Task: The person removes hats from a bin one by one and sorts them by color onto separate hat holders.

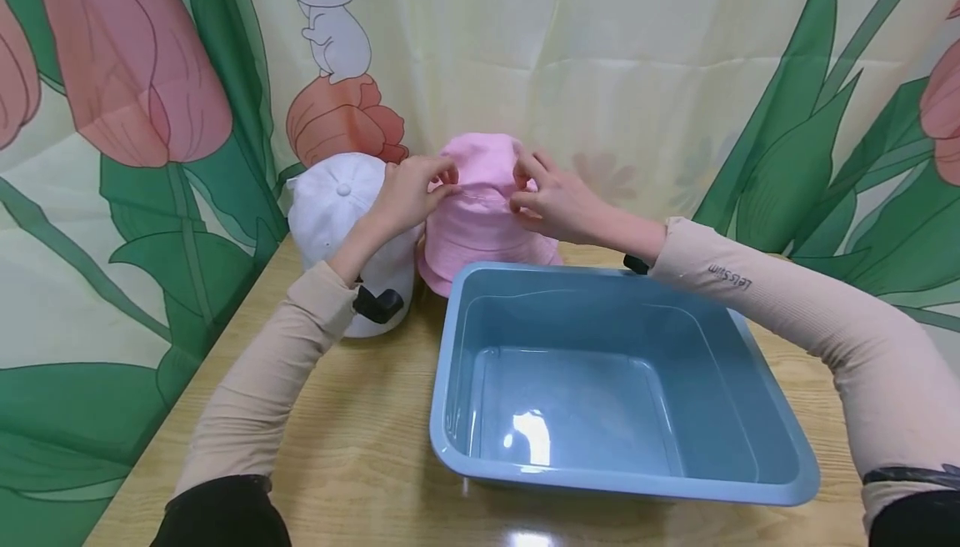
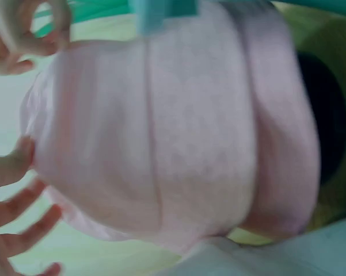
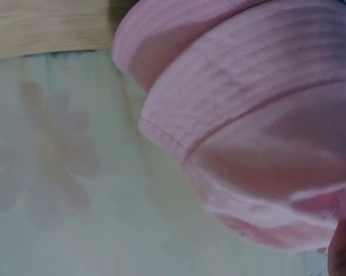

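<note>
A pink bucket hat [image 1: 480, 222] stands on the wooden table, crown up, behind the basin. In the right wrist view its stitched brim [image 3: 247, 69] lies over a second pink brim [image 3: 155, 40]. My left hand [image 1: 412, 188] is at the left of the crown; in the left wrist view its thumb [image 2: 24, 152] touches the fabric and its fingers are spread. At the crown's right my right hand [image 1: 558, 201] pinches the fabric between thumb and forefinger. Folds run toward its fingertip [image 3: 339, 247]. A white baseball cap [image 1: 341, 197] stands left of the pink hat, partly behind my left forearm.
A blue plastic basin [image 1: 622, 484] stands in front of the pink hat, under my right forearm. Behind the table [image 1: 360, 447] hangs a curtain [image 1: 637, 47] printed with tulips and a white animal. A black wrist camera [image 1: 377, 305] sits by the white cap.
</note>
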